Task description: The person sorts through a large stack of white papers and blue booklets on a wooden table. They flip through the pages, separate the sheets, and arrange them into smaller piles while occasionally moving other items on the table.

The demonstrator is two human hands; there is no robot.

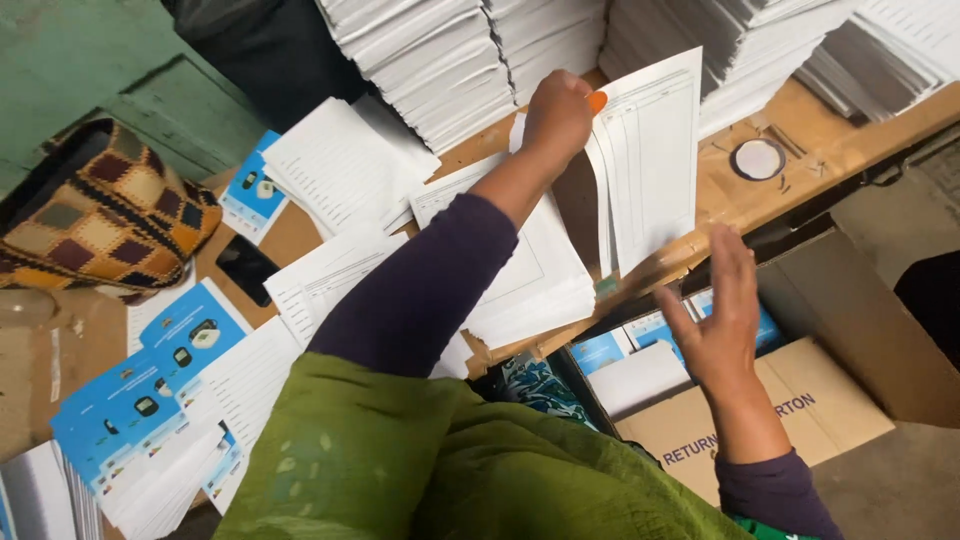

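My left hand (pixel 558 115) reaches across the table in a purple sleeve and grips a few white ruled sheets (pixel 655 150), lifting them upright off a low paper stack (pixel 540 285). An orange fingertip cover (pixel 597 100) shows on that hand. My right hand (pixel 722 320) hovers empty with fingers spread, just below the lifted sheets and beyond the brown table's edge (pixel 740 205), above an open cardboard box (pixel 800 410).
Tall stacks of white printed paper (pixel 440 60) line the back of the table. Blue leaflets (pixel 150 390) and loose ruled sheets (pixel 340 165) lie at the left, beside a black phone (pixel 246 268) and a patchwork woven bag (pixel 100 210). A round tape roll (pixel 758 159) sits right.
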